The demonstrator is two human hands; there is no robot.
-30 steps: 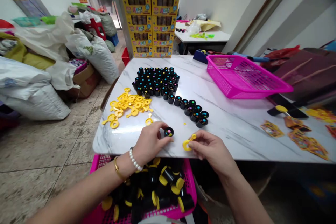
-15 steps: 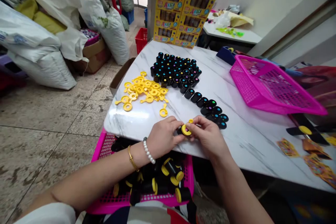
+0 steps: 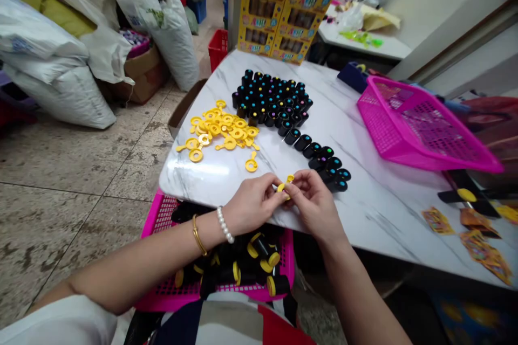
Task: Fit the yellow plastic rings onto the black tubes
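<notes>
Over the near edge of the table, my left hand (image 3: 251, 202) and my right hand (image 3: 316, 202) meet around a yellow ring cap (image 3: 290, 178) with a small round tab. Both thumbs press on the ring from above. Whatever lies under it is hidden by my fingers. Ahead and to the left is a pile of similar yellow ring caps (image 3: 218, 125), with a single ring cap (image 3: 251, 165) apart from it. Black cylinders (image 3: 269, 97) with small coloured dots on top stand packed together, and a row of more cylinders (image 3: 311, 150) trails off toward my right hand.
Below the table edge, a pink basket (image 3: 151, 229) holds black cylinders with yellow caps. Another pink basket (image 3: 399, 145) sits on the table at right, near orange wrappers (image 3: 483, 253). Yellow boxes (image 3: 279, 21) are stacked at the back. White sacks (image 3: 60, 75) line the floor at left.
My thumbs have closed in over the yellow ring, and the black part seen beneath it earlier is now covered. The view has tilted slightly downward.
</notes>
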